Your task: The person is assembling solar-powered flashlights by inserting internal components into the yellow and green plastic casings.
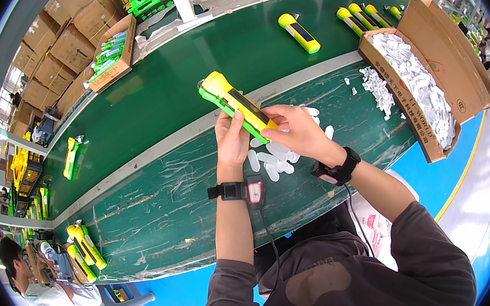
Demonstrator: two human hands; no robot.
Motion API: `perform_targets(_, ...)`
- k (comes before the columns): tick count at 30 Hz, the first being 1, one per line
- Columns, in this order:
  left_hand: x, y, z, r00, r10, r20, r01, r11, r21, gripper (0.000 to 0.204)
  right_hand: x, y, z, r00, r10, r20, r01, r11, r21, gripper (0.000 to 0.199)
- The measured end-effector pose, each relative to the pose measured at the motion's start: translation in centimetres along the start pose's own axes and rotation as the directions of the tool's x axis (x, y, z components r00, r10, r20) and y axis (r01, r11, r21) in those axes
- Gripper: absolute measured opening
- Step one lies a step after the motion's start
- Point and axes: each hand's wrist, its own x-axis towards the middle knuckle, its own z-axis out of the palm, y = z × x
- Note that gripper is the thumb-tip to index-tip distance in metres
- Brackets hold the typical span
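Note:
A yellow-and-green flashlight [223,90] with a dark panel along its side is held tilted over the inner edge of the worktable, its head pointing up and left. My left hand [231,142] is closed around its green underside from below. At the tail end, the fingers and thumb of my right hand [303,135] pinch the yellow body. Whether a small piece sits between those right fingertips is hidden. Right below my hands lies a loose heap of flat white oval plastic pieces [274,161] on the scratched green worktable [174,205].
Beyond a metal rail runs a green conveyor belt [163,79] carrying flashlights [299,33]. An open cardboard box [405,101] of white pieces stands at the right, with spilled pieces [377,89] beside it. Several flashlights [84,246] lie at the lower left, near a seated person [51,291].

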Motion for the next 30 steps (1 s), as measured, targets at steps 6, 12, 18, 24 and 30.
perform_targets(6,0.1,-0.1,-0.6,0.999,-0.017,-0.032,0.018,1.0,0.017,0.043,0.3,0.5,-0.9,0.993,0.091,0.074,-0.097,0.992,0.086,0.04)
perform_targets(12,0.2,0.1,-0.8,0.996,0.032,-0.081,-0.033,0.999,-0.006,0.045,0.7,1.7,-6.1,0.997,-0.042,0.071,0.071,0.875,-0.479,0.026)
perform_targets(18,0.4,-0.1,-1.1,0.994,0.024,-0.104,-0.026,0.999,-0.021,0.044,-1.3,0.9,-5.0,0.89,-0.139,0.434,0.391,0.722,-0.571,0.023)
perform_targets(24,0.3,-0.1,-0.7,0.993,0.019,-0.12,-0.023,0.999,-0.027,0.042,-1.9,2.1,-4.2,0.874,-0.176,0.452,0.463,0.582,-0.668,0.022)
perform_targets(30,0.1,0.1,-0.8,0.993,0.003,-0.118,-0.004,1.0,-0.004,0.039,-0.2,-0.7,-4.9,0.939,-0.253,0.233,0.333,0.839,-0.432,0.013)
